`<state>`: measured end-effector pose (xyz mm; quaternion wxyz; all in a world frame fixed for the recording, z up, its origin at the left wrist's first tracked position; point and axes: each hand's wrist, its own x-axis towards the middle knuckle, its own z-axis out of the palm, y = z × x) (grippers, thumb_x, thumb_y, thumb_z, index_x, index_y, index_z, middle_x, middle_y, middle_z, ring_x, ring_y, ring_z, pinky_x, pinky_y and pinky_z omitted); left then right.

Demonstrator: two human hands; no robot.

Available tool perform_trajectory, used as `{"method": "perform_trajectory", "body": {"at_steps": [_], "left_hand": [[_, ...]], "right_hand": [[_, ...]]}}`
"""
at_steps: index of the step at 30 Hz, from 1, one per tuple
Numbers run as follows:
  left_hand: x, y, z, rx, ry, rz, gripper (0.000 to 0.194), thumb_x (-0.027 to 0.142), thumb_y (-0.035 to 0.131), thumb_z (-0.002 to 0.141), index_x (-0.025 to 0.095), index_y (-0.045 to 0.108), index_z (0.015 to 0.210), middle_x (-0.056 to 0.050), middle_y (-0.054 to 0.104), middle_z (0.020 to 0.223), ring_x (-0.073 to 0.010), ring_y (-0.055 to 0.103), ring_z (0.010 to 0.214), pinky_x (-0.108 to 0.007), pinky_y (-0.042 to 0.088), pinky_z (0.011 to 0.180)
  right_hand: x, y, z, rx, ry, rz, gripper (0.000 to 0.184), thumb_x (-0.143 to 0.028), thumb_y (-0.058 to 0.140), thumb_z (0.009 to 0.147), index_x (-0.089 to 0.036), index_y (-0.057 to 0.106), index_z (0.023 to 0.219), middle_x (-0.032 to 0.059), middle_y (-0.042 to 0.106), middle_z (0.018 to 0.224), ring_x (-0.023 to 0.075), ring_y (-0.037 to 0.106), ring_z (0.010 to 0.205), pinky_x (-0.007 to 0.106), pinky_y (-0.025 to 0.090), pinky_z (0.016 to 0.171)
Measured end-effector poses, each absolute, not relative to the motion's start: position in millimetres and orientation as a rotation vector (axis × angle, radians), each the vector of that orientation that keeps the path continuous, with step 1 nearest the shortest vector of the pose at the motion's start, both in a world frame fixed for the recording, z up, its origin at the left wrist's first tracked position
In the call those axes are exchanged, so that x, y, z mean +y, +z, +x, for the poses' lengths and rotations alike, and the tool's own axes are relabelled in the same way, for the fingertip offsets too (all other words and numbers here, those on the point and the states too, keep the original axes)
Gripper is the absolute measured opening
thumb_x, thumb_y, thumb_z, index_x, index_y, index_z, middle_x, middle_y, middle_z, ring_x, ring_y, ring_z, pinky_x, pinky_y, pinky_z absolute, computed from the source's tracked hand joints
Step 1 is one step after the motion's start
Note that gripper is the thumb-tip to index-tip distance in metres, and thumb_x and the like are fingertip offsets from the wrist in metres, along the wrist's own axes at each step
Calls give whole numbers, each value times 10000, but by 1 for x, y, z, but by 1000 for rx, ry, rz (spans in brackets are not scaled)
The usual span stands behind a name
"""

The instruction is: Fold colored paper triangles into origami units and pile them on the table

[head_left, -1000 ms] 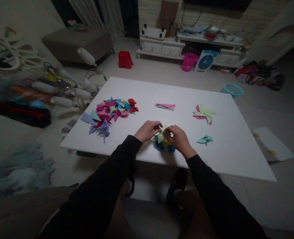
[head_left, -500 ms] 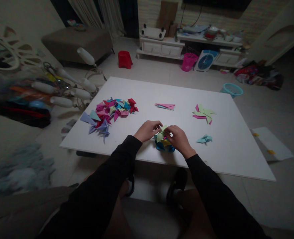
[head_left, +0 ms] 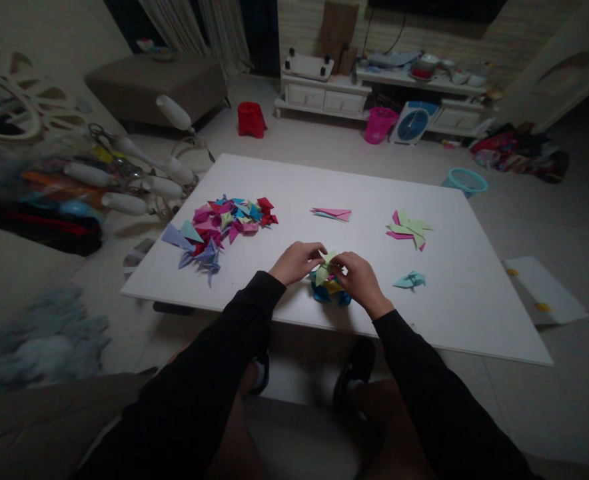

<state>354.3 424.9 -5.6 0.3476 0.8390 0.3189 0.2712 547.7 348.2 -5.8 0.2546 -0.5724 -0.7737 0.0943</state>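
Near the front edge of the white table, both hands meet at a light green folded paper piece. My left hand pinches its left side with fingers curled. From the right, my right hand grips the same piece between thumb and fingers. Beneath it sits a cluster of blue and yellow folded papers, with a bit of pink showing. A pale blue paper crane lies to the right of my right hand. The fingertips partly hide the green piece.
A heap of colourful folded papers covers the table's left side. Pink and pale blue folded strips lie farther back. Green and pink folded pieces rest at the right. Lamp arms stand by the left edge; a turquoise basket is beyond the right corner.
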Motion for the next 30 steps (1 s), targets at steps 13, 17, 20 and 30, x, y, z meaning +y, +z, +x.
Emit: {"method": "perform_trajectory", "body": {"at_steps": [13,17,20,30], "left_hand": [[424,1,352,887,756,2240,306,70,580,779,176,666,1053,-37,749,1020,-124,669,737,-247,524,733],[425,2,352,933,787,2251,328,35,546,760,180,671,1026,-26,744,971,-124,634,709,-256,511,738],[424,4,354,927,803,2248,330,32,537,756,177,670,1021,-27,737,959,-125,621,702,-256,507,732],[419,9,358,905,800,2240,300,44,535,760,170,677,992,-35,729,922,-122,608,680,-249,502,695]], "right_hand": [[347,2,550,-2048,312,-1546,126,-100,546,860,-205,615,846,44,632,821,190,565,769,285,395,695],[342,6,554,-2006,350,-1524,139,-93,532,854,-202,618,848,39,625,812,177,564,738,275,399,677],[336,12,566,-2011,293,-1546,141,-103,531,846,-200,631,830,40,626,795,173,559,719,277,397,667],[300,12,674,-1840,346,-2083,116,-159,619,727,-192,713,787,40,706,724,174,628,658,279,429,626]]}}
